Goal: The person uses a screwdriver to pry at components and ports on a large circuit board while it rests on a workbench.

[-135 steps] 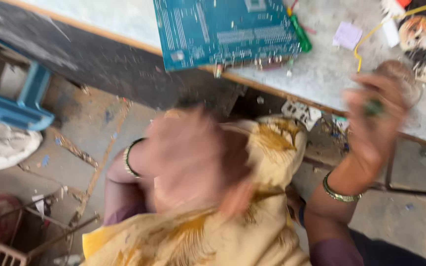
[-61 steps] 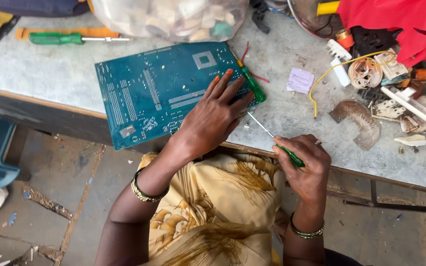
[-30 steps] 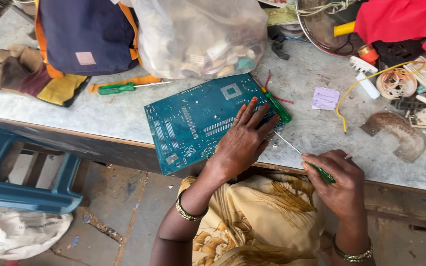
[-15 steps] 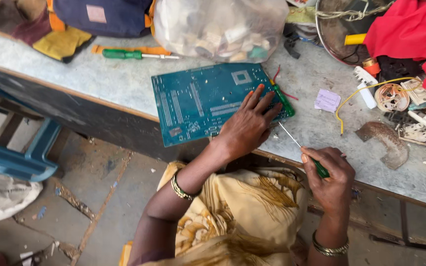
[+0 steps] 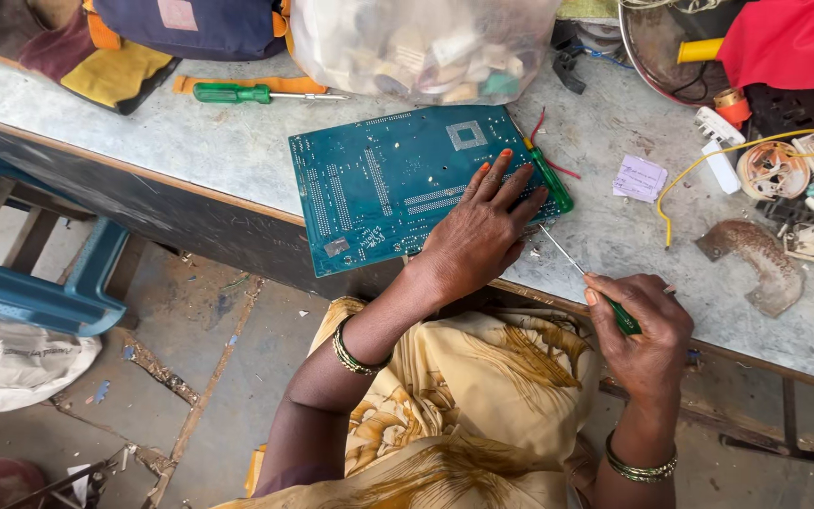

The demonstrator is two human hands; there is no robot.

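Head view, looking down on a grey tabletop. The left hand lies flat and open, fingers spread, pressing on the near right corner of a teal circuit board that rests solder side up at the tabletop's near edge; its grip closes on nothing. The right hand is closed in a grip around the green handle of a slim screwdriver, whose metal shaft slants up and away from the grip toward the board's right corner, the tip ending just beside the left hand's fingers; whether the tip touches the board cannot be told. Just beyond the left fingertips, a green part lies along the board's right edge. Farther from the grip, beyond the board, stands a clear plastic bag filled with small parts, and to its left lies a second, green-handled screwdriver. Past the right-hand grip lie a small lilac paper slip, a looping yellow wire and a rusty curved metal piece. Red cloth occupies the far right corner. Below the tabletop, well to the left of both hands, a blue plastic stool stands on the floor.
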